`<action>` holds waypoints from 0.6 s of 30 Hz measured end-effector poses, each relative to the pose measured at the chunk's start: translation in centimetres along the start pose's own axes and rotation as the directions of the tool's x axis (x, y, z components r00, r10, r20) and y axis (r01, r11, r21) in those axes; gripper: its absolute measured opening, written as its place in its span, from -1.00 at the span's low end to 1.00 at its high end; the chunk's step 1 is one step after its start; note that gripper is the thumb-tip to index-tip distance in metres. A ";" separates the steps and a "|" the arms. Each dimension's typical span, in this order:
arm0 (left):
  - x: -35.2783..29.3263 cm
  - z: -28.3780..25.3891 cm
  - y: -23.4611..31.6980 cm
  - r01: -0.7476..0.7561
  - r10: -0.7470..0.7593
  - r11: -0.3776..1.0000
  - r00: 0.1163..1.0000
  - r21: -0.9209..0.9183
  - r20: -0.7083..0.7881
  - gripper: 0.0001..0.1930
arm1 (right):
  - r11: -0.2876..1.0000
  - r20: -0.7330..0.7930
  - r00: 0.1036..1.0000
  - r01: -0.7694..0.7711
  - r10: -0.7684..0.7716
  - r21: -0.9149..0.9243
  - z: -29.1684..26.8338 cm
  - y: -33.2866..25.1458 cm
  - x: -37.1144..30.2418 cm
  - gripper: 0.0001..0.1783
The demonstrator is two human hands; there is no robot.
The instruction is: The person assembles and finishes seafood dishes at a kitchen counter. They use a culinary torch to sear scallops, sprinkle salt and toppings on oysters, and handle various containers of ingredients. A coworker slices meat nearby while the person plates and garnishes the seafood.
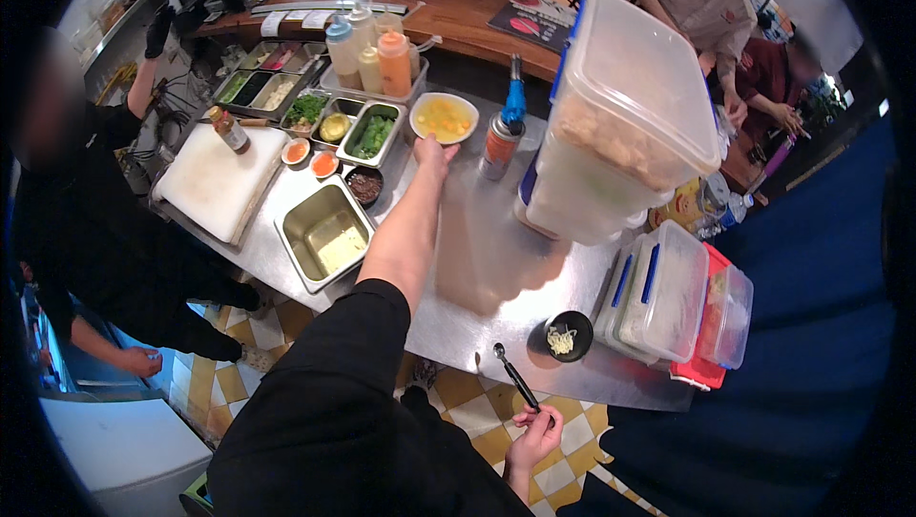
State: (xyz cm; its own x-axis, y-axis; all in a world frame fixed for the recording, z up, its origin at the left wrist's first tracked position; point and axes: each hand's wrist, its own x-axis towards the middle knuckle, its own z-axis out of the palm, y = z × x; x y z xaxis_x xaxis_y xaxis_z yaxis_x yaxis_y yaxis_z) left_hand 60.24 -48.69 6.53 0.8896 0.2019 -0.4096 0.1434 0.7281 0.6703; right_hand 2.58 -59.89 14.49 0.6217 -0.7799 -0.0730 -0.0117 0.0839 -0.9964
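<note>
With my left arm stretched across the steel table, my left hand [434,155] grips the near edge of a white bowl [445,137] of yellow liquid with orange blobs, like raw egg. Low at the right, off the table's front edge, my right hand [536,436] is closed around the black handle of a small scoop [516,376], its round metal head pointing up and away. Beyond that hand, a black bowl [578,352] holds pale shreds. Left of my forearm stand a deep steel pan [290,227] with pale yellow contents and a small dark bowl of brown bits [364,185].
A blue-topped gas torch [500,145] stands right of the white bowl, beside tall stacked plastic tubs [637,88]. Squeeze bottles [393,62] and ingredient pans [370,135] line the back. A white cutting board [224,178] lies left, near a co-worker [105,202] in black.
</note>
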 end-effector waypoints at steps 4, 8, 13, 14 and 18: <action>-4.7 1.2 2.4 0.101 -0.100 0.993 0.995 -0.058 0.019 -0.44 | 1.000 0.025 1.000 0.009 -0.009 -0.003 1.6 -1.3 0.4 -0.76; -21.6 1.5 9.8 0.193 -0.225 0.974 0.760 0.119 0.609 -0.41 | 0.999 0.089 0.995 0.045 -0.045 0.001 4.2 -1.6 2.6 -0.76; -32.3 -13.1 23.1 -0.723 0.229 0.310 0.687 0.617 0.690 -0.56 | 0.988 0.272 0.957 0.061 -0.098 0.143 14.1 -5.1 6.9 -0.76; -32.2 -15.8 24.6 -0.629 0.326 0.241 0.770 0.739 0.549 -0.53 | 0.981 0.335 0.935 0.053 -0.114 0.188 17.0 -6.7 7.7 -0.77; -26.8 -24.2 27.0 -0.065 0.235 -0.070 0.969 0.995 0.080 -0.35 | 0.936 0.586 0.796 -0.072 -0.153 0.343 32.8 -13.1 10.2 -0.74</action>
State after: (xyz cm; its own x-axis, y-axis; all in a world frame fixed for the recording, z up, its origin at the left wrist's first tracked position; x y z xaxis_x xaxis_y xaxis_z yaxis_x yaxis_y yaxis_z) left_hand 29.75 -18.65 20.64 0.9302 0.3144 -0.1894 0.3634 -0.7163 0.5957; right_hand 34.75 -48.62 28.22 0.9553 -0.2702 0.1199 0.2130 0.3479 -0.9130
